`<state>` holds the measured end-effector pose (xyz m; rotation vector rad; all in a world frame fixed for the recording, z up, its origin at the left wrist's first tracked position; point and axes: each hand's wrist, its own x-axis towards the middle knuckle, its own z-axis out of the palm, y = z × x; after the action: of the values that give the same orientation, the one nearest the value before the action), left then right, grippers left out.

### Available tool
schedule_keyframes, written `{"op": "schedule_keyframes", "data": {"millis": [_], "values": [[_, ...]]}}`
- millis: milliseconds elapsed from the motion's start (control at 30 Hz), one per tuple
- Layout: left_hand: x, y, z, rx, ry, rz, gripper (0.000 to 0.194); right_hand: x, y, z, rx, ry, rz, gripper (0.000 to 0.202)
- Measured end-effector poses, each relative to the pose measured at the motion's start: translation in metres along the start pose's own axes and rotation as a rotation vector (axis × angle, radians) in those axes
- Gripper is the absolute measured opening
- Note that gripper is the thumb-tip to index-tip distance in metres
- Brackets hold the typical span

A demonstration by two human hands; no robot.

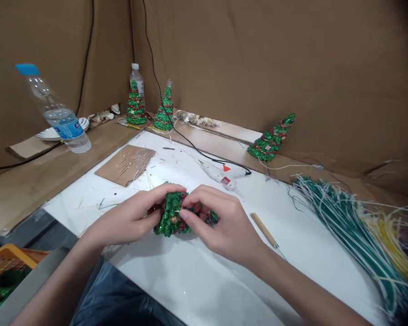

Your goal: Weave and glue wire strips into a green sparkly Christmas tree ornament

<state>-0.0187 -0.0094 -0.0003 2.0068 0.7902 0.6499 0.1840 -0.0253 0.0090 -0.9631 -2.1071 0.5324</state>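
A small green Christmas tree (170, 224) with red trim and gold beads lies on its side just above the white tabletop, its tip pointing right. My left hand (136, 215) is closed around its wide end, thumb and fingers pressing the sparkly green surface. Over the tree's middle, my right hand (217, 217) is closed in a pinch at the trim. A tiny pale bit shows at its fingertips, too small to name. Part of the tree is hidden behind my right fingers. An awl (265, 230) with a wooden handle lies to the right of my right hand.
Beyond my hands lie a hot glue gun (221, 175) with a black cord and a cardboard piece (125, 164). Tree (271, 138) leans at the back right; two more stand back left near bottles. Green and yellow strands (347, 231) lie right. An orange basket (12, 258) is lower left.
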Motion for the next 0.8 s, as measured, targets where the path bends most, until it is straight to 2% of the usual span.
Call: {"op": "schedule_keyframes", "data": {"millis": [67, 133, 233, 433, 567, 633, 800], "values": [[0.000, -0.001, 0.000, -0.014, 0.002, -0.006, 0.057, 0.000, 0.004, -0.001, 0.052, -0.008, 0.043, 0.004], [0.000, -0.001, 0.000, -0.029, 0.006, -0.011, 0.056, 0.000, 0.007, -0.001, 0.089, -0.011, 0.019, 0.009], [-0.001, -0.002, 0.001, -0.068, 0.014, -0.020, 0.055, -0.002, 0.008, 0.002, 0.073, 0.025, -0.093, 0.012], [-0.001, -0.003, 0.002, -0.117, 0.025, -0.019, 0.050, -0.007, 0.011, 0.011, -0.150, 0.082, -0.327, 0.012], [0.000, -0.005, 0.002, -0.125, 0.025, -0.025, 0.053, -0.006, 0.015, 0.014, -0.195, 0.112, -0.409, 0.013], [0.000, -0.005, 0.003, -0.130, 0.029, -0.042, 0.055, -0.004, 0.015, 0.014, -0.165, 0.133, -0.389, 0.012], [0.000, -0.006, 0.003, -0.190, 0.031, -0.060, 0.059, -0.002, 0.013, 0.013, -0.037, 0.183, -0.186, 0.006]]}}
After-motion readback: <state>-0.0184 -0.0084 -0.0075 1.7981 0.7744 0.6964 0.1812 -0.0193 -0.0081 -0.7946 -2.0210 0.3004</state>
